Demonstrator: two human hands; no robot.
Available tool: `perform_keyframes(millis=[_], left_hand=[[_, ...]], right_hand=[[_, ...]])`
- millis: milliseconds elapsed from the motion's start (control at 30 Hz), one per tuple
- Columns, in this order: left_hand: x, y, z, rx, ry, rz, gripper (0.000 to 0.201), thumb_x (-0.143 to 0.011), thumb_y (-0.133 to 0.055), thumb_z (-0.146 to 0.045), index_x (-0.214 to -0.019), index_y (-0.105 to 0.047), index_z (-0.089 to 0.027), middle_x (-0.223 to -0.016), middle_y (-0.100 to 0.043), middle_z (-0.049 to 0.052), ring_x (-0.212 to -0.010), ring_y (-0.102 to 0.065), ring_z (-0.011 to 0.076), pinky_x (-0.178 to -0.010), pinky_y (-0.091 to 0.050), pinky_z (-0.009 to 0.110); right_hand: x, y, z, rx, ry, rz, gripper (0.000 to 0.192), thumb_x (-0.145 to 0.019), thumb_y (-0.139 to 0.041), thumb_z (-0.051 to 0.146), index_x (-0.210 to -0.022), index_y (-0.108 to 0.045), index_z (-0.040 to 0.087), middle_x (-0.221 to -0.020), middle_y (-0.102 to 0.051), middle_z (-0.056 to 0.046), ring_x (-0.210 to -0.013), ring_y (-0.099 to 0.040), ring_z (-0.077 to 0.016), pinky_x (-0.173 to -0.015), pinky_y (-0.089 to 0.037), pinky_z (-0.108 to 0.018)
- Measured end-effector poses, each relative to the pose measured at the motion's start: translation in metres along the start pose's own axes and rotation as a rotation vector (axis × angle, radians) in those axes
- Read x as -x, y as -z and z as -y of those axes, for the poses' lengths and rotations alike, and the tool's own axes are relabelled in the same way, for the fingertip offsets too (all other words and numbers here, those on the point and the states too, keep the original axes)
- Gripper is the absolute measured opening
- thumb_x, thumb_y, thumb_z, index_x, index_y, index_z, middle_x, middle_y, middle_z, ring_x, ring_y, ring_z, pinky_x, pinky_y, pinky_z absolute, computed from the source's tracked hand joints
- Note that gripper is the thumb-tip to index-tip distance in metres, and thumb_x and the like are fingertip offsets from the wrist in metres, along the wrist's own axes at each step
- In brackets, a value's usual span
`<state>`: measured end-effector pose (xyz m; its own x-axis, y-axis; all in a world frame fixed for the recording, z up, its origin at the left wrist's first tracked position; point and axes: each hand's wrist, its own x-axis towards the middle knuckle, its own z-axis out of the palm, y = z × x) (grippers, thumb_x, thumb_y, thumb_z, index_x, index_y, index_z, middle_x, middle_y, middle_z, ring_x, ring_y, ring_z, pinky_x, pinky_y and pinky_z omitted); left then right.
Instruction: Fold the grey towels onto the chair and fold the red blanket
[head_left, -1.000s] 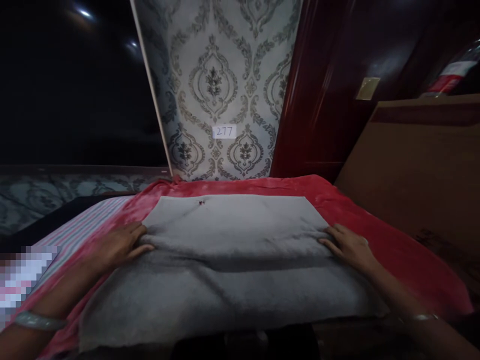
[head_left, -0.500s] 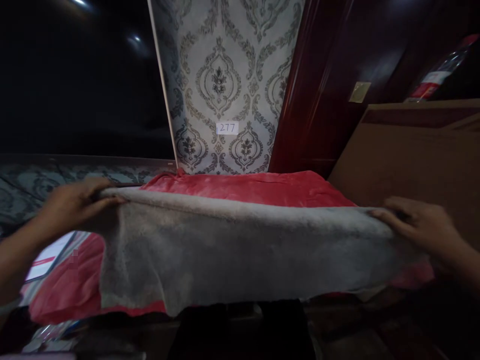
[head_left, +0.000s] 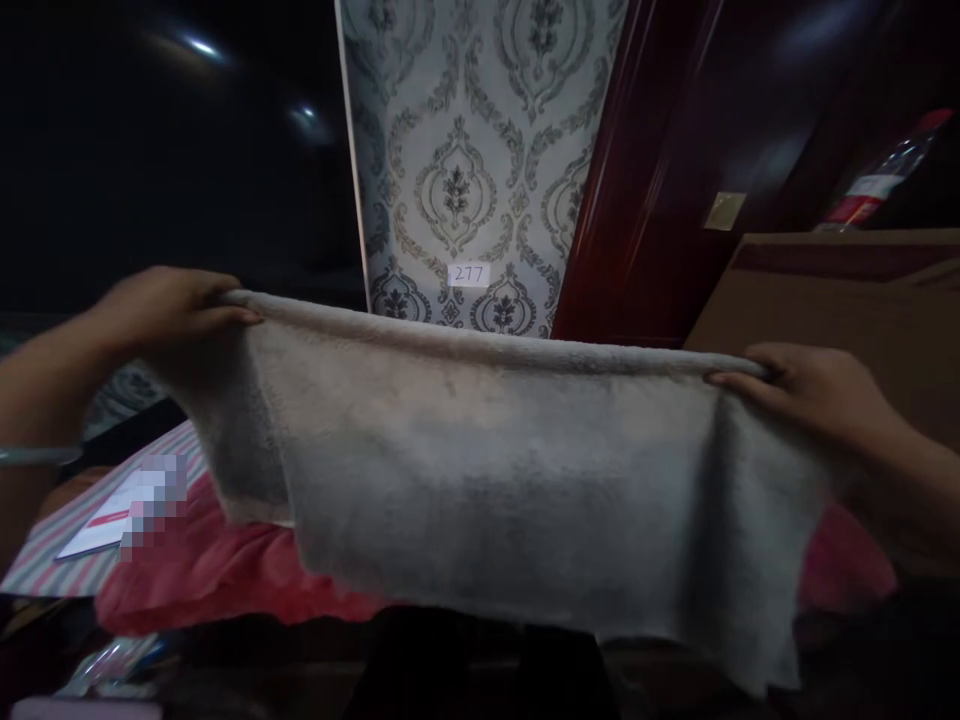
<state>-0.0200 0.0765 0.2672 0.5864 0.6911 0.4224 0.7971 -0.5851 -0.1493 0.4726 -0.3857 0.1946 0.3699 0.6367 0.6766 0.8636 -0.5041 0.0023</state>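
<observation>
Setting: dim room; patterned damask wallpaper panel [head_left: 480,170] at centre back bearing a small white label [head_left: 469,274] marked "277"; dark red wooden door [head_left: 675,170] to its right; the left of the view is almost black, nothing legible there beyond two light glints.

Item 1: grey fleece cloth [head_left: 495,480], held up in the air and stretched wide, top edge taut, lower edge hanging uneven. It hides most of what lies behind and under it.

Item 2: left hand [head_left: 161,315], grip closed on the cloth's upper left corner, fingers over the edge; a bangle on the wrist is cut off at the frame edge.

Item 3: right hand [head_left: 814,395], grip closed on the upper right corner; thumb hidden behind the cloth.

Item 4: red blanket [head_left: 225,580], only partly seen below the cloth.

Item 5: striped sheet [head_left: 52,565], lower left, carrying a paper [head_left: 101,520] partly pixelated.

Item 6: plastic bottle [head_left: 877,185], red label, upper right, blurred.

Item 7: brown board [head_left: 847,290], right side, nature unclear.
</observation>
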Motion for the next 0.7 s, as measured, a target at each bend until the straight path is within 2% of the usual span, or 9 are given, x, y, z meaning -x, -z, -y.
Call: perform_keyframes(millis=[67, 167, 267, 333, 467, 533, 633, 700], left_hand=[[-0.009, 0.010, -0.020, -0.043, -0.027, -0.049, 0.063, -0.096, -0.036, -0.060, -0.116, -0.063, -0.007, -0.106, -0.063, 0.007, -0.112, -0.062, 0.0314, -0.094, -0.047, 0.044], [-0.018, 0.031, -0.035, -0.047, 0.005, -0.233, 0.077, -0.097, -0.024, -0.067, -0.113, -0.062, -0.002, -0.114, -0.062, 0.010, -0.124, -0.056, 0.0342, -0.099, -0.044, 0.044], [-0.016, 0.045, -0.039, -0.008, 0.059, -0.387, 0.085, -0.094, -0.017, -0.071, -0.109, -0.060, 0.001, -0.116, -0.060, 0.006, -0.128, -0.053, 0.0354, -0.102, -0.040, 0.043], [-0.011, 0.046, -0.038, -0.009, 0.049, -0.433, 0.085, -0.093, -0.016, -0.069, -0.106, -0.059, 0.003, -0.115, -0.058, 0.003, -0.129, -0.051, 0.0359, -0.103, -0.037, 0.045], [-0.003, 0.035, -0.035, -0.063, -0.038, -0.334, 0.076, -0.093, -0.025, -0.068, -0.101, -0.060, -0.001, -0.108, -0.060, 0.003, -0.123, -0.056, 0.0334, -0.102, -0.041, 0.046], [-0.003, 0.035, -0.035, -0.069, -0.062, -0.314, 0.076, -0.094, -0.023, -0.067, -0.101, -0.061, -0.001, -0.103, -0.058, 0.003, -0.121, -0.058, 0.0327, -0.100, -0.042, 0.047], [-0.009, 0.043, -0.031, -0.084, -0.043, -0.334, 0.078, -0.095, -0.022, -0.066, -0.103, -0.062, 0.000, -0.096, -0.054, 0.001, -0.118, -0.059, 0.0341, -0.097, -0.044, 0.050], [-0.019, 0.050, -0.025, -0.128, -0.024, -0.281, 0.074, -0.095, -0.030, -0.067, -0.102, -0.064, -0.001, -0.090, -0.053, 0.001, -0.114, -0.061, 0.0358, -0.093, -0.047, 0.051]], right_hand=[[-0.026, -0.005, -0.008, 0.111, -0.025, -0.051, 0.088, -0.066, -0.017, 0.104, -0.065, -0.053, 0.024, -0.068, -0.063, -0.009, -0.061, -0.053, -0.0215, -0.055, -0.029, -0.033], [-0.055, 0.005, -0.020, 0.283, -0.081, -0.200, 0.086, -0.079, -0.019, 0.094, -0.078, -0.061, 0.020, -0.084, -0.066, -0.014, -0.072, -0.055, -0.0226, -0.059, -0.024, -0.034], [-0.063, 0.022, -0.029, 0.313, -0.072, -0.287, 0.080, -0.090, -0.024, 0.083, -0.107, -0.067, 0.017, -0.106, -0.066, -0.016, -0.093, -0.058, -0.0253, -0.064, -0.026, -0.036], [-0.059, 0.027, -0.034, 0.298, -0.077, -0.288, 0.076, -0.093, -0.026, 0.079, -0.113, -0.066, 0.018, -0.112, -0.065, -0.017, -0.098, -0.058, -0.0260, -0.064, -0.027, -0.037], [-0.046, 0.020, -0.044, 0.258, -0.109, -0.181, 0.072, -0.096, -0.027, 0.076, -0.100, -0.068, 0.017, -0.105, -0.065, -0.017, -0.087, -0.058, -0.0234, -0.059, -0.028, -0.035], [-0.043, 0.017, -0.051, 0.225, -0.095, -0.151, 0.074, -0.093, -0.027, 0.079, -0.098, -0.068, 0.018, -0.101, -0.066, -0.016, -0.080, -0.056, -0.0215, -0.058, -0.029, -0.035], [-0.044, 0.018, -0.066, 0.185, -0.142, -0.174, 0.084, -0.081, -0.030, 0.092, -0.098, -0.069, 0.019, -0.088, -0.068, -0.014, -0.068, -0.052, -0.0199, -0.057, -0.029, -0.034], [-0.048, 0.019, -0.080, 0.200, -0.174, -0.188, 0.088, -0.072, -0.035, 0.096, -0.099, -0.070, 0.019, -0.083, -0.069, -0.013, -0.064, -0.052, -0.0199, -0.057, -0.030, -0.034]])
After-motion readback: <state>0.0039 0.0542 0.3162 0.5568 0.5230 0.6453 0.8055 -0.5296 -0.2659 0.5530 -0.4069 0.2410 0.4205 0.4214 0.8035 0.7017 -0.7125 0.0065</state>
